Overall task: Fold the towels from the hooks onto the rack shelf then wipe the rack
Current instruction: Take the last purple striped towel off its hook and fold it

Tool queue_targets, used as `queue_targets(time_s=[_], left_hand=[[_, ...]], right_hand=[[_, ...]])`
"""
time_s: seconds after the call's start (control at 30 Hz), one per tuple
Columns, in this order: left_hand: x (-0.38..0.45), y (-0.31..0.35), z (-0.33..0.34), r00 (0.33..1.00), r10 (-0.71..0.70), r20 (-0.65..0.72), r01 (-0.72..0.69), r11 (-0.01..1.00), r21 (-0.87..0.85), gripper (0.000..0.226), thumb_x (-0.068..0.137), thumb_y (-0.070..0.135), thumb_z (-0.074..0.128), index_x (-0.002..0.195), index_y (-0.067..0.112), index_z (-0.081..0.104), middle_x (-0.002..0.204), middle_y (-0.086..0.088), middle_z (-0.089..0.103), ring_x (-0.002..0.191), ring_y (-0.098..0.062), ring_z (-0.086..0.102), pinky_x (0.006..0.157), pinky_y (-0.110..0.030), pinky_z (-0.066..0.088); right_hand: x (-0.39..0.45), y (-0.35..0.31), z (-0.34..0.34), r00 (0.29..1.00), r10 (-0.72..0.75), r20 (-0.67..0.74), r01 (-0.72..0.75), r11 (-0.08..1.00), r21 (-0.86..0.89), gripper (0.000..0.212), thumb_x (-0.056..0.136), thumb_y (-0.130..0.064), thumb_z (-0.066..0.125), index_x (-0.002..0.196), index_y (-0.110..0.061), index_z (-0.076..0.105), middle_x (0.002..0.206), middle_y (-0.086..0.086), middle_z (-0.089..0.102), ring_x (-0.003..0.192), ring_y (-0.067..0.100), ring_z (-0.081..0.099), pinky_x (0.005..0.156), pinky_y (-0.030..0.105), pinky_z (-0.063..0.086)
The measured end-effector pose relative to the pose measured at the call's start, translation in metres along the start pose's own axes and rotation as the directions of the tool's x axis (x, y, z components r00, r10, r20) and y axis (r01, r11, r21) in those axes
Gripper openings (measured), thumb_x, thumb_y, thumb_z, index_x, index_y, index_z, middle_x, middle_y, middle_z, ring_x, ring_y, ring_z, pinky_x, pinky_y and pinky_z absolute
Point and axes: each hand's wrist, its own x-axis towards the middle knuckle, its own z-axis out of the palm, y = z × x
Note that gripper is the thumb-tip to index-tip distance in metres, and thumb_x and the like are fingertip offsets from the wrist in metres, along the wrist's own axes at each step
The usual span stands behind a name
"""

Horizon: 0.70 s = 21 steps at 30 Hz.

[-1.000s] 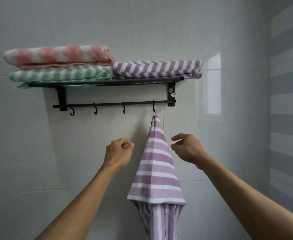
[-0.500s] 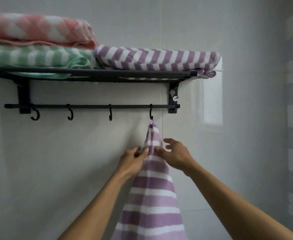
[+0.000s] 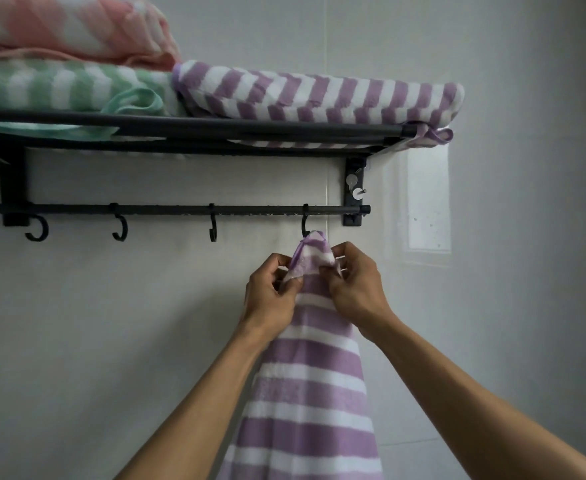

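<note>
A purple-and-white striped towel (image 3: 310, 393) hangs from the rightmost hook (image 3: 305, 221) of the black wall rack (image 3: 194, 128). Its top corner sits just under that hook. My left hand (image 3: 272, 292) pinches the towel's left edge near the top. My right hand (image 3: 355, 282) pinches the right edge at the same height. On the rack shelf lie three folded towels: a pink one (image 3: 77, 29) on top of a green one (image 3: 59, 88) at the left, and a purple striped one (image 3: 319, 95) at the right.
Three bare hooks (image 3: 120, 228) hang on the lower bar to the left. The grey tiled wall (image 3: 111, 341) is close behind the towel. A bright reflection (image 3: 428, 209) shows on the tile right of the rack bracket (image 3: 353, 188).
Both hands closed in from either side of the hanging towel and took hold of it, then slid up to just below the hook. The view moved closer to the rack.
</note>
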Motion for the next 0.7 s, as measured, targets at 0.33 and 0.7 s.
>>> queue_targets(time_s=[0.33, 0.7], left_hand=[[-0.024, 0.021, -0.021, 0.974, -0.173, 0.148, 0.185, 0.980, -0.076, 0.017, 0.088, 0.018, 0.076, 0.090, 0.008, 0.063, 0.093, -0.017, 0.074, 0.081, -0.027, 0.070, 0.083, -0.053, 0.060], [-0.135, 0.049, -0.063, 0.873, -0.428, 0.233, 0.460, 0.882, -0.104, 0.033, 0.069, 0.033, 0.080, 0.087, 0.006, 0.073, 0.079, -0.002, 0.073, 0.071, -0.015, 0.066, 0.065, -0.024, 0.056]], right_hand=[[-0.028, -0.009, -0.027, 0.984, 0.073, 0.161, -0.094, 0.988, 0.126, 0.015, 0.092, -0.015, 0.061, 0.082, -0.018, 0.051, 0.081, 0.008, 0.057, 0.075, 0.020, 0.051, 0.066, 0.037, 0.045], [-0.122, -0.005, -0.078, 0.918, 0.186, 0.351, -0.184, 0.982, -0.040, 0.034, 0.082, -0.022, 0.083, 0.113, -0.020, 0.068, 0.076, 0.001, 0.057, 0.072, 0.015, 0.058, 0.072, 0.032, 0.052]])
